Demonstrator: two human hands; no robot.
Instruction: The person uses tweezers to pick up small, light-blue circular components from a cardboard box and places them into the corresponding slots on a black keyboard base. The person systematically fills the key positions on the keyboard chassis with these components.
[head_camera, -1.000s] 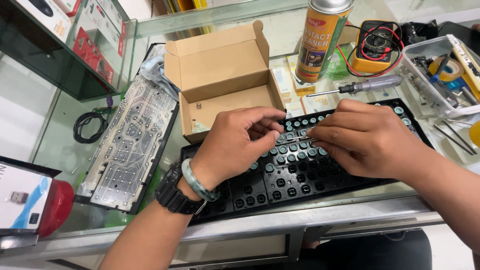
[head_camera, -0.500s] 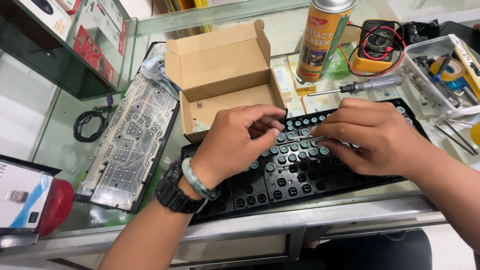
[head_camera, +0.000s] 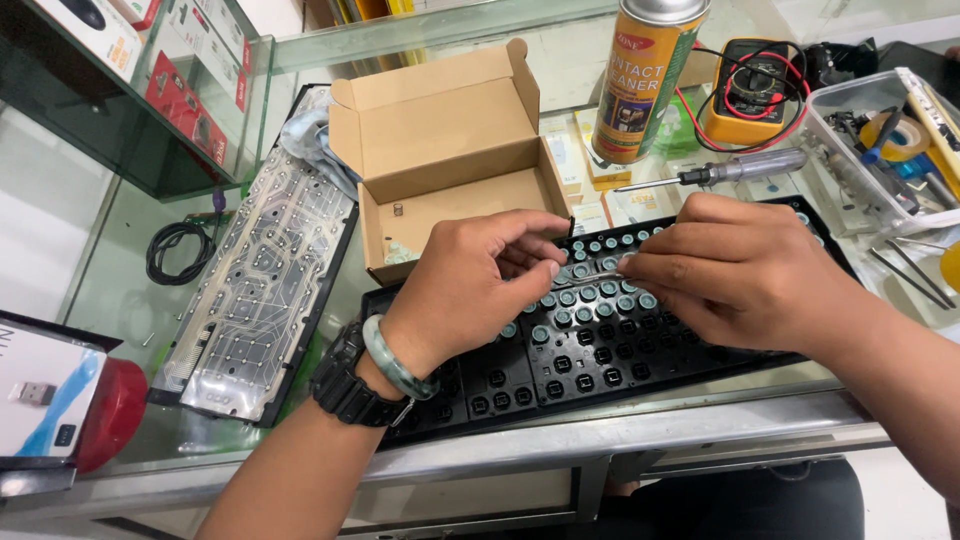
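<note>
A black keyboard frame (head_camera: 590, 360) lies upside down on the glass counter, its far rows filled with small grey rubber domes (head_camera: 600, 300). My right hand (head_camera: 740, 270) hovers over the domes and grips thin metal tweezers (head_camera: 590, 281) that point left. My left hand (head_camera: 470, 290), with a black watch and a green bangle on the wrist, has thumb and forefinger pinched together at the tweezers' tip. Whether a dome sits between those fingers is hidden.
An open cardboard box (head_camera: 440, 130) stands just behind the keyboard. A clear membrane sheet (head_camera: 255, 300) lies to the left beside a coiled cable (head_camera: 178, 248). A spray can (head_camera: 645, 80), screwdriver (head_camera: 740, 168), yellow multimeter (head_camera: 755, 90) and plastic parts tray (head_camera: 880, 150) sit at the back right.
Both hands have drawn closer over the upper rows, and my left fingertips now meet the tweezers' tip. The keyboard and box stay put.
</note>
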